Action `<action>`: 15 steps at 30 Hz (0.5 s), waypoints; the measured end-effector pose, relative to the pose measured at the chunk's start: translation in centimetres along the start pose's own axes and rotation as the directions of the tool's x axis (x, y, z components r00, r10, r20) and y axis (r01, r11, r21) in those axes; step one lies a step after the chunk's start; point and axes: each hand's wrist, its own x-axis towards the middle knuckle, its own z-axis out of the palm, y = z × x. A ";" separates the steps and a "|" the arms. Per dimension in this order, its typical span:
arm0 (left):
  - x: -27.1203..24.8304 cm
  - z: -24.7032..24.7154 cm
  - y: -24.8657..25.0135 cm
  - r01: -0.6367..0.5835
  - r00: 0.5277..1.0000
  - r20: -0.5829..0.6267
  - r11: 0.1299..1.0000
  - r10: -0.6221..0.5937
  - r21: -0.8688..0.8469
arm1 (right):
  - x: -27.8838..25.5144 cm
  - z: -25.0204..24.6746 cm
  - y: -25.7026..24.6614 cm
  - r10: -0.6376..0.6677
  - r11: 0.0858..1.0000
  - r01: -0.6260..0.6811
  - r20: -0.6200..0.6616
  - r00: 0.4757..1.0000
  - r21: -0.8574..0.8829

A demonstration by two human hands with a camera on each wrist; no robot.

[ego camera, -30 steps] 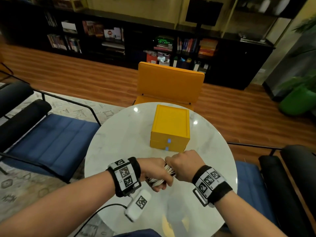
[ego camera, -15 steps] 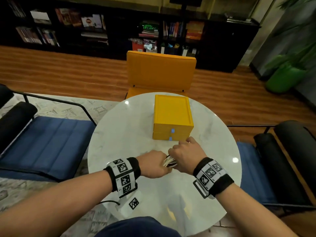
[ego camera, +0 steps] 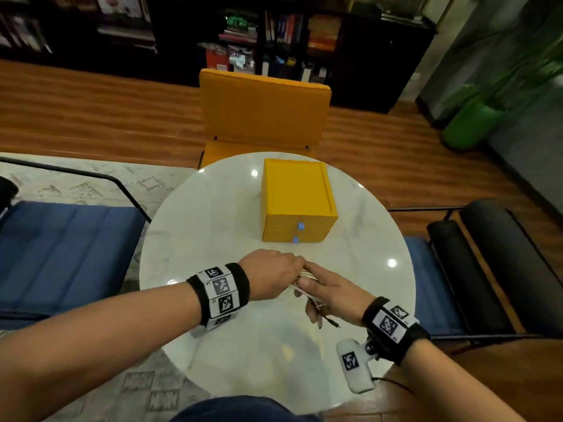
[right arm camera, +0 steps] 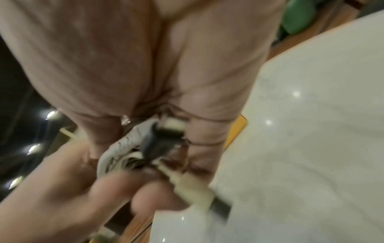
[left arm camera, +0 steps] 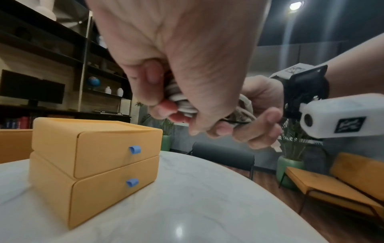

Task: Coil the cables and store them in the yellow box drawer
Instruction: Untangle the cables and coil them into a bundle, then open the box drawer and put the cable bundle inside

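Note:
Both hands meet over the white marble table (ego camera: 213, 226), just in front of the yellow box (ego camera: 297, 193). My left hand (ego camera: 274, 274) grips a coiled bundle of white cable (left arm camera: 185, 105), fingers curled round it. From the right, my right hand (ego camera: 323, 295) holds the same bundle (ego camera: 301, 281) with its fingers curled under it, and a thin dark cable end (ego camera: 332, 322) sticks out below that hand. A cream plug (right arm camera: 193, 185) shows by its fingers in the blurred right wrist view. The box's two drawers are closed, each with a blue tab (left arm camera: 134, 150).
An orange chair (ego camera: 262, 111) stands behind the table. A blue-seated chair (ego camera: 67, 239) is on the left and another (ego camera: 426, 269) on the right. A green planter (ego camera: 469, 123) stands far right. Dark bookshelves (ego camera: 274, 32) line the back wall.
My right hand has turned from a knuckles-up fist to lie sideways and drawn back from the box. The left hand keeps its grip on the bundle. The head view tilted down.

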 end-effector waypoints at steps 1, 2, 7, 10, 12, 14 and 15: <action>0.3 0.1 -0.1 -0.003 1.000 -0.004 1.000 0.003 0.011 | 0.2 0.1 0.5 -0.016 1.000 0.017 -0.020 1.000 0.023; 0.7 0.2 -0.1 -0.003 1.000 -0.006 1.000 0.003 0.010 | 0.5 0.1 0.9 -0.016 1.000 0.017 -0.044 0.999 0.018; 2.9 0.8 -0.3 0.030 0.999 0.018 0.998 -0.029 -0.055 | 1.6 -0.6 1.8 0.034 0.985 -0.061 -0.163 0.986 -0.161; 3.9 1.0 -0.6 0.025 1.000 0.019 0.997 -0.023 -0.078 | 2.0 -1.2 1.8 0.048 0.997 -0.057 -0.183 0.982 -0.044; 4.3 1.3 -0.8 0.034 0.999 0.022 0.997 -0.032 -0.071 | 2.6 -1.5 2.0 0.042 0.999 -0.044 -0.185 0.982 -0.007; 4.8 1.8 -0.9 0.077 0.997 0.015 0.995 -0.076 -0.063 | 3.4 -2.0 2.6 0.027 1.000 -0.025 -0.166 0.986 0.011; 5.2 2.1 -0.9 0.101 0.995 0.009 0.993 -0.101 -0.069 | 3.7 -2.3 2.9 0.023 0.999 -0.019 -0.166 0.986 0.026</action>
